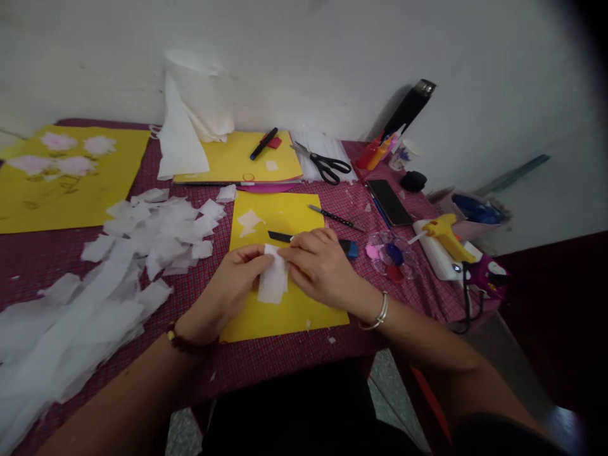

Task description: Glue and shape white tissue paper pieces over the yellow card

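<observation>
A small white tissue paper piece hangs between my two hands over a yellow sheet. My left hand pinches its upper left edge with thumb and forefinger. Fingers of my right hand close on its upper right edge. Behind the right hand lies a utility knife with a blue end, partly covered by that hand. White paper scraps rest on the yellow sheet, and a thin dark brush lies across its right edge.
Cut white tissue pieces are heaped at left, near a yellow sheet with pink flowers. Scissors and a black marker lie at the back. To the right are a paint palette, phone and yellow glue gun.
</observation>
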Available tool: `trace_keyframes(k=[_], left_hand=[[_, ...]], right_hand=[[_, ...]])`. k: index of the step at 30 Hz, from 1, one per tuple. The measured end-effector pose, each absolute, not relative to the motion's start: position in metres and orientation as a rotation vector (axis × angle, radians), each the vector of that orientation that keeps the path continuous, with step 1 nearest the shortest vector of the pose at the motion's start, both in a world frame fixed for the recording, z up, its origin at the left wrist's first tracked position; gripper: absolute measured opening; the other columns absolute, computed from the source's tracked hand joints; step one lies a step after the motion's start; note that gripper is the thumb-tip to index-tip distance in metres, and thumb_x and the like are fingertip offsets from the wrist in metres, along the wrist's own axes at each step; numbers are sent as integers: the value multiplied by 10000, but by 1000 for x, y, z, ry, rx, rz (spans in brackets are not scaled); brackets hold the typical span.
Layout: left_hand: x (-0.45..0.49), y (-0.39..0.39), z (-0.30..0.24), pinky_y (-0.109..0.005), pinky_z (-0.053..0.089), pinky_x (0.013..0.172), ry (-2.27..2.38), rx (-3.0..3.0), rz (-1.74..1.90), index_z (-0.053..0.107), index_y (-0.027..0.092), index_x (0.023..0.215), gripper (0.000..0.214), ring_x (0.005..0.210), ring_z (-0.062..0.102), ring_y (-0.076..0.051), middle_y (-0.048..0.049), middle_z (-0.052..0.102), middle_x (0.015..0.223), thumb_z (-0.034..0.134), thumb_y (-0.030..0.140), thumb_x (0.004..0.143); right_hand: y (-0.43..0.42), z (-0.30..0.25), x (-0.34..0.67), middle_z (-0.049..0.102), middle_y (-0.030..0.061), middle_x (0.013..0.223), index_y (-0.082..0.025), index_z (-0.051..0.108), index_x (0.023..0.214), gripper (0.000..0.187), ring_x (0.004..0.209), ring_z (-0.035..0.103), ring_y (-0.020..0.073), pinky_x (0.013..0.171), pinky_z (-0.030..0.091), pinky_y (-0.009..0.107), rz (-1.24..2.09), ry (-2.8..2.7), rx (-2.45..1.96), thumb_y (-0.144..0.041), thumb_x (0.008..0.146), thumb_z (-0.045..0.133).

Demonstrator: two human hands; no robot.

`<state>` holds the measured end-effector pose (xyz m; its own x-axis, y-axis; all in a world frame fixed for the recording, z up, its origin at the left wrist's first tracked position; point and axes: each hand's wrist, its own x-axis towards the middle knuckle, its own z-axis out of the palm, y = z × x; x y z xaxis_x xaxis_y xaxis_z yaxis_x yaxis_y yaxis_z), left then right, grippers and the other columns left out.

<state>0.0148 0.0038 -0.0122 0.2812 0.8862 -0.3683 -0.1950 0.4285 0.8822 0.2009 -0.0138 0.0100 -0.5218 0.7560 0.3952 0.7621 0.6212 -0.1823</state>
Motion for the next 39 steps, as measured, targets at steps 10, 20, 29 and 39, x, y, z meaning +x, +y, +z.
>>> trace_keyframes(k=[10, 20, 29, 39], left_hand=[[-3, 17, -5, -198, 433, 523, 1023, 636, 939, 667, 169, 663, 111, 528, 539, -89, 17, 641, 605, 757, 188, 602], [-11, 24, -6, -224, 530, 601, 1002, 569, 946, 697, 143, 830, 202, 610, 636, -127, -29, 711, 726, 794, 192, 659], [-12, 24, -8, -162, 484, 504, 1023, 612, 920, 658, 143, 710, 246, 536, 595, -86, 18, 652, 609, 845, 253, 595], [-10, 22, -7, -182, 443, 478, 1142, 716, 978, 671, 163, 724, 235, 522, 573, -95, 11, 668, 632, 828, 277, 591]], right_hand=[[12, -21, 257, 639, 134, 1083, -153, 628, 1165, 357, 1065, 580, 302, 931, 472, 485, 125, -2501, -1519, -234, 820, 663], [4, -9, 260, 576, 105, 1157, -227, 567, 1231, 401, 1081, 597, 270, 924, 517, 459, 244, -2200, -1337, -145, 840, 603], [-1, -7, 258, 609, 95, 1096, -220, 610, 1211, 376, 1059, 620, 270, 896, 515, 455, 193, -2242, -1234, -147, 842, 614], [-2, -8, 257, 624, 110, 1103, -198, 623, 1209, 376, 1070, 606, 276, 910, 513, 461, 233, -2280, -1231, -154, 837, 635]])
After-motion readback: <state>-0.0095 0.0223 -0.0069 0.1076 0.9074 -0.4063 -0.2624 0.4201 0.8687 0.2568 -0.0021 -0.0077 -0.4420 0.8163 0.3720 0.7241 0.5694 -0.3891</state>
